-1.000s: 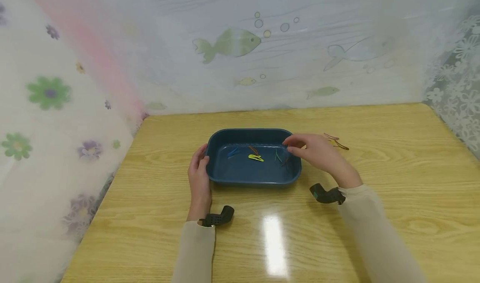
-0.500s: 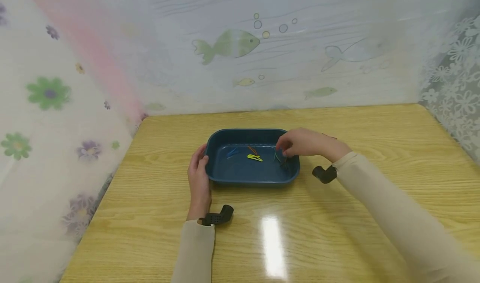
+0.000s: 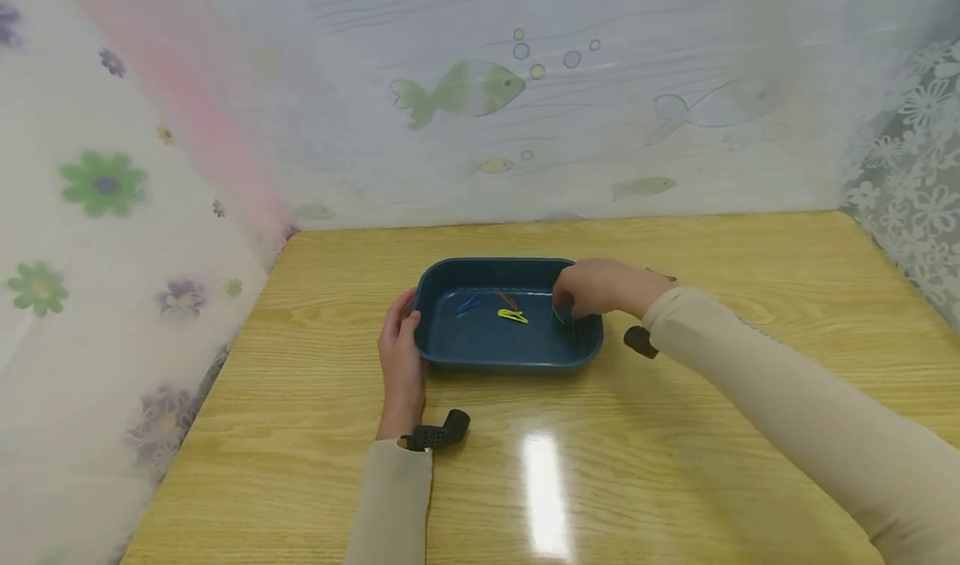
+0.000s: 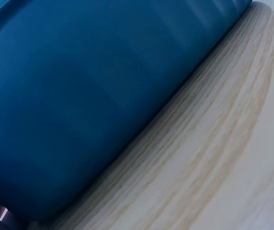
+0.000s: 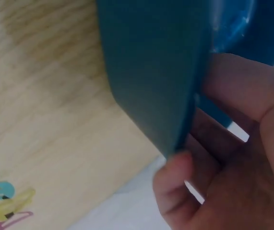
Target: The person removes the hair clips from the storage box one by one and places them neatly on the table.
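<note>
A dark blue rectangular basin (image 3: 510, 367) stands on the table. My left hand (image 3: 400, 365) holds its left end, thumb at the rim. My right hand (image 3: 600, 288) reaches over the right end, fingers down inside; its little finger touches the rim in the right wrist view. Its fingertips are hidden, and I cannot tell whether they pinch anything. Right by them lies a thin green hair clip (image 3: 557, 312). A yellow hair clip (image 3: 513, 316) is in the middle of the basin with a reddish-brown one (image 3: 507, 300) behind it, and a blue hair clip (image 3: 467, 305) lies to the left.
Several more hair clips (image 5: 7, 203) in teal, yellow and pink lie on the table beyond the basin's right end, mostly behind my right arm in the head view. The wooden table (image 3: 300, 465) meets a patterned curtain (image 3: 360, 165) at the back and left.
My right hand has moved left over the rim and lowered its fingers into the basin, its forearm swinging further in. The left hand and basin have stayed put.
</note>
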### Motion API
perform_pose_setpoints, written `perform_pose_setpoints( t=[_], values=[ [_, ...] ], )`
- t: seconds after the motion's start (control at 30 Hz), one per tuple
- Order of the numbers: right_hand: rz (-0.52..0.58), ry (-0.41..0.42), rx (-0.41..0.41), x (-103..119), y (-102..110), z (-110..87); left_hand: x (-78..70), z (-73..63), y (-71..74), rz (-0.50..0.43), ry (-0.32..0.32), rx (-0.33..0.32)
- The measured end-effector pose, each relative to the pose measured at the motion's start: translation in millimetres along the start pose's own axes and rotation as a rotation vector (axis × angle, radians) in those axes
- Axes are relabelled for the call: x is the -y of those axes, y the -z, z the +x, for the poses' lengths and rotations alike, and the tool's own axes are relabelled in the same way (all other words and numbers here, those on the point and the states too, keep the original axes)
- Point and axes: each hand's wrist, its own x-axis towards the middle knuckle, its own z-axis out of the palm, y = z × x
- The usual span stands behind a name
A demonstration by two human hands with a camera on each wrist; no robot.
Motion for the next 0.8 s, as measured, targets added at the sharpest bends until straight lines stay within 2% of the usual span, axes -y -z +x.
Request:
perform_pose_setpoints(
  t=[0.17, 0.5, 0.8],
  values=[
    [-0.06, -0.062, 0.007, 6, -5, 0.3, 0.4, 0.4, 0.3, 0.007, -0.001, -0.01],
    [-0.149, -0.074, -0.078, 8, -17, 0.7, 0.5, 0.7, -0.2, 0.013, -0.013, -0.014],
    [-0.051, -0.033, -0.082, 5, -28, 4.3, 0.6, 1.2, 0.2, 0.007, -0.018, -0.013]
  ],
)
